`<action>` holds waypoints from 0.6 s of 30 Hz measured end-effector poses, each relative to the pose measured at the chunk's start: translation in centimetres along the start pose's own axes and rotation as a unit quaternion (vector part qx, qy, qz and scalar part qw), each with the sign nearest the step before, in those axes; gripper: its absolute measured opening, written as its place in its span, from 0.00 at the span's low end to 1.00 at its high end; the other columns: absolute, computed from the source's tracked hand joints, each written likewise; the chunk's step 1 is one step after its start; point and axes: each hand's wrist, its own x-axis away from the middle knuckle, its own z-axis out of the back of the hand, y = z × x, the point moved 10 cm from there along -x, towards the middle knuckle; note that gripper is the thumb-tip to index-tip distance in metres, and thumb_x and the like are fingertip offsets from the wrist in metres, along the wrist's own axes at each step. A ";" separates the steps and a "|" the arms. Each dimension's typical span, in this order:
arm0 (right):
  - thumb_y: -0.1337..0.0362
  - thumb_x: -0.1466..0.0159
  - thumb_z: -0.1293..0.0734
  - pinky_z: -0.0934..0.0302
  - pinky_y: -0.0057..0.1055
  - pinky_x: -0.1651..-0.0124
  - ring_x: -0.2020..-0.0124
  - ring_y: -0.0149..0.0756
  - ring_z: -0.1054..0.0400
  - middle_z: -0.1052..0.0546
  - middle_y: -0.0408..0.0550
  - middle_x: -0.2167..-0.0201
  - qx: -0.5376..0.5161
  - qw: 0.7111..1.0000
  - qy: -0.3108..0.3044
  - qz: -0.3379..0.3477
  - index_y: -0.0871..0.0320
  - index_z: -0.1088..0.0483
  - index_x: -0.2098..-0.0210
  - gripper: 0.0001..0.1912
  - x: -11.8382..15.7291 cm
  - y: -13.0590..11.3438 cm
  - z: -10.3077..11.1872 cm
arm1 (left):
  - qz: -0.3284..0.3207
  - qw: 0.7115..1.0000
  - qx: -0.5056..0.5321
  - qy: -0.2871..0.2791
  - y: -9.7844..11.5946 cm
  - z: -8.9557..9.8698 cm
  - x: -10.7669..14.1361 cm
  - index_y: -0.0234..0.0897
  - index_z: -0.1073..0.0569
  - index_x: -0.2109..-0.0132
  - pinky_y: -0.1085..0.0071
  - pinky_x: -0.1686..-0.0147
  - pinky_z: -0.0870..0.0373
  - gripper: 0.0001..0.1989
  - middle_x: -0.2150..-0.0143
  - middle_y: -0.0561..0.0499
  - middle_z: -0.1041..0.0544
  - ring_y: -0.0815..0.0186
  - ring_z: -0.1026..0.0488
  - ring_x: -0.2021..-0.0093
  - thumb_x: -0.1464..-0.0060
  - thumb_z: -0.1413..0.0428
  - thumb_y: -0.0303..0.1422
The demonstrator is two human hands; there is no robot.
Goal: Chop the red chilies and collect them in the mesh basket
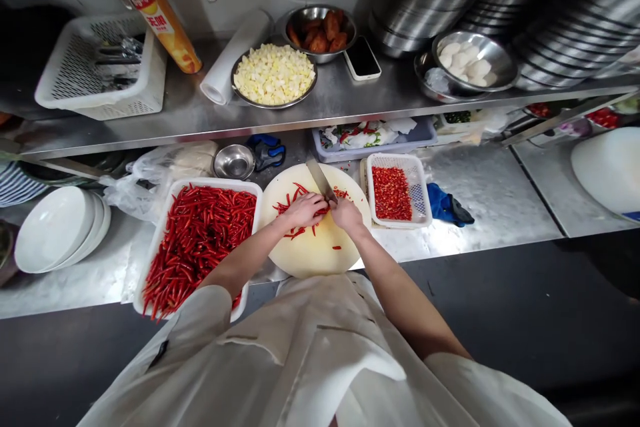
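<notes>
On the round cutting board point(290, 257) my right hand point(348, 216) is closed round the handle of a kitchen knife point(319, 177), whose wide blade points away from me. Just left of the blade, my left hand point(306, 209) presses down on red chili peppers point(295, 233), its fingers bent over them. Cut chili pieces point(342, 193) lie to the right of the knife. A white tub point(254, 191) heaped with whole red chilies stands left of the board. At the right, a white basket point(421, 181) holds chopped chilies point(391, 193).
A small metal bowl point(234, 161) and blue gloves point(270, 152) sit behind the board; another blue glove point(449, 205) lies right. White bowls point(55, 230) are stacked at left. The overhead shelf point(340, 103) carries a bowl of chopped pale-yellow pieces point(274, 73) and a phone point(362, 59).
</notes>
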 end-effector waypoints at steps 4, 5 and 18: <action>0.57 0.21 0.41 0.36 0.28 0.48 0.45 0.43 0.22 0.16 0.57 0.47 -0.046 0.998 -0.012 0.043 0.60 0.21 0.45 0.21 -0.4 1.0 0.6 | 0.076 0.995 -0.014 0.062 -1.1 1.3 1.0 0.36 0.29 0.35 0.47 0.30 0.35 0.28 0.34 0.36 0.28 0.46 0.34 0.30 0.36 0.38 0.46; 0.57 0.21 0.41 0.36 0.27 0.49 0.46 0.42 0.22 0.16 0.56 0.48 -0.058 0.997 -0.013 0.048 0.60 0.20 0.45 0.20 -0.3 1.7 0.7 | 0.084 0.993 -0.026 0.074 -1.2 1.6 1.3 0.35 0.31 0.32 0.45 0.27 0.40 0.34 0.30 0.34 0.31 0.44 0.40 0.25 0.37 0.37 0.48; 0.56 0.20 0.42 0.37 0.29 0.52 0.46 0.45 0.22 0.16 0.58 0.49 0.020 0.999 0.027 0.011 0.58 0.22 0.45 0.20 1.3 6.3 2.9 | 0.178 0.975 -0.061 0.121 0.1 -2.1 -2.0 0.29 0.43 0.22 0.43 0.27 0.42 0.40 0.22 0.30 0.39 0.41 0.41 0.23 0.31 0.46 0.48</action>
